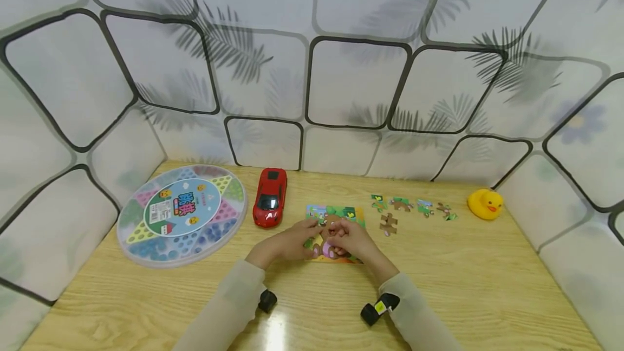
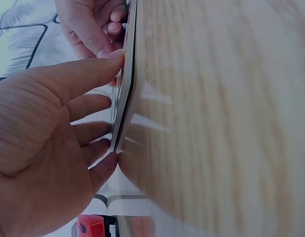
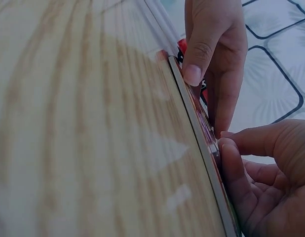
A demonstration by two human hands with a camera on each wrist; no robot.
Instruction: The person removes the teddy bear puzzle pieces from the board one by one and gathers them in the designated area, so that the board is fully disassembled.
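Observation:
A bear jigsaw puzzle [image 1: 359,215] lies on the table, with both hands over it. My left hand [image 1: 294,240] rests at its left side, fingers fairly straight and spread. In the left wrist view that hand's thumb and fingertips touch the edge of the puzzle board [image 2: 124,101]. The right hand [image 1: 357,241] is over the middle of the picture, its thumb and forefinger pinching a small brown puzzle piece [image 1: 333,231]. From the right wrist, this hand [image 3: 271,173] shows its fingertips close together right at the board's surface, partly hiding the piece.
Right of the puzzle lie several loose pieces, the nearest a brown puzzle piece [image 1: 388,223]. A yellow rubber duck [image 1: 485,203] sits farther right. Left of the puzzle are a red toy car [image 1: 270,197] and a round Chinese checkers set [image 1: 182,215]. Patterned cloth walls [image 1: 341,91] border the table.

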